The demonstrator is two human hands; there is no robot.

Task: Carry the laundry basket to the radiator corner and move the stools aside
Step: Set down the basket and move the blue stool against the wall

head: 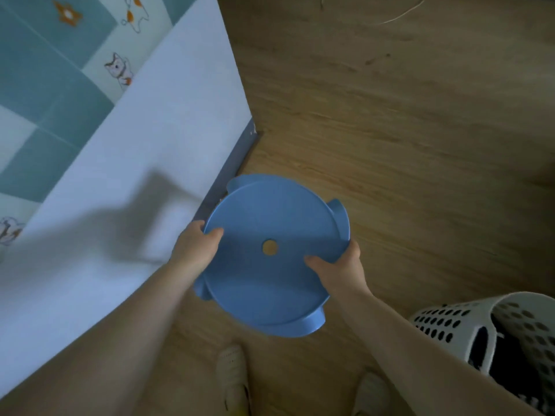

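Note:
A round blue plastic stool (270, 274) with a small hole in the middle of its seat is seen from above, beside the corner of the bed. My left hand (196, 246) grips the seat's left rim, thumb on top. My right hand (338, 270) grips the right rim the same way. The stool's legs show only as blue tabs at the edge, so I cannot tell whether it rests on the floor. A white perforated laundry basket (450, 322) with dark contents stands on the floor at the lower right, beside my right forearm.
A bed with a white sheet (126, 175) and a teal patterned cover (45, 85) fills the left side, its grey frame corner (240, 157) just beyond the stool. Wooden floor (405, 130) stretches ahead and right. A thin cord (399, 15) lies far ahead. My feet (234, 379) are below the stool.

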